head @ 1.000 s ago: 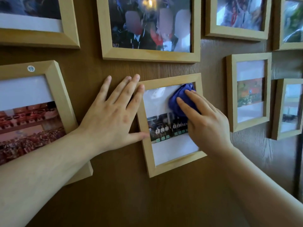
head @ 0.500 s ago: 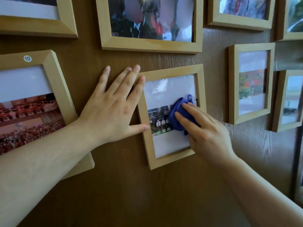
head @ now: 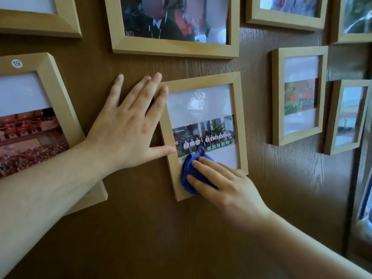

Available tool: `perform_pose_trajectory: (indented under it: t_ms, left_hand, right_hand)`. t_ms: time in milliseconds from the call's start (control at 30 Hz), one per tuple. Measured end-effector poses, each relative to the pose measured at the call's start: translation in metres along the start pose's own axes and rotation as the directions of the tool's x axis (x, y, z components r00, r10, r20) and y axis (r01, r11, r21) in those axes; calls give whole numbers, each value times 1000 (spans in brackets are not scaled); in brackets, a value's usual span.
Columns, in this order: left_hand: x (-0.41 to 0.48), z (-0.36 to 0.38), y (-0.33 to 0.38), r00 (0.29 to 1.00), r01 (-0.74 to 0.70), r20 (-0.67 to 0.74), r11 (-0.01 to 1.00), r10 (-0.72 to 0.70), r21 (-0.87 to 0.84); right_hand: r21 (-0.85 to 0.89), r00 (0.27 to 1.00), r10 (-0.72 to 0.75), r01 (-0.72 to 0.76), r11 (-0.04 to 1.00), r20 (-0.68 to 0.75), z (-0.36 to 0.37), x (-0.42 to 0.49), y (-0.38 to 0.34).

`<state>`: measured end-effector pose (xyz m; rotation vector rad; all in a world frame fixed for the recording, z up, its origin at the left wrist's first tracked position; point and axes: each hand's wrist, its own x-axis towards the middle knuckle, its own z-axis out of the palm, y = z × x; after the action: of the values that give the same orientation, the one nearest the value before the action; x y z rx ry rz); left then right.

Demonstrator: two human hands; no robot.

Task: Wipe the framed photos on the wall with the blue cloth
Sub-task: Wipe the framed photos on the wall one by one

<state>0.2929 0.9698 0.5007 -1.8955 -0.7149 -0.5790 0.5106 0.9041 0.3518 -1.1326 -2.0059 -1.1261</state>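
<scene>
right hand point(head: 225, 186) pressing blue cloth point(head: 188, 172) on small frame point(head: 201, 80) | left hand point(head: 128, 127) spread flat, bracing | risk: hard push tilts frame

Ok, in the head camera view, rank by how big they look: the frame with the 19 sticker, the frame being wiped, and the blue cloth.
1. Frame with the 19 sticker, partly cut off and seemingly nearer the camera
2. Frame being wiped
3. Blue cloth, partly hidden under the right hand
</scene>
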Motion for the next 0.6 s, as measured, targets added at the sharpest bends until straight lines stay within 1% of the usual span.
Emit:
perform_pose_trajectory:
  t_ms: [67,167,333,433,600]
  left_hand:
    - [-1,0,1,1000,4,2,1000,-4,-8]
    - [-2,1,4,1000,16,4,1000,-16,-23]
    - [-2,2,5,1000,19,-5,1000,-20,-25]
    - [-1,3,5,1000,15,-8,1000,-16,-20]
    - [-1,2,4,1000,18,-22,1000,-18,-25]
  right_hand:
    - [-17,1000,0,1,1000,28,-2,-10,12]
    - [-38,997,44,-41,998,60,-5,-24,32]
    - [-96,988,152,-152,984,-1,-10,-36,55]
    - [-91,980,198,-197,976,-1,-10,-37,52]
    - [-6,982,186,-186,983,27,2,-33,24]
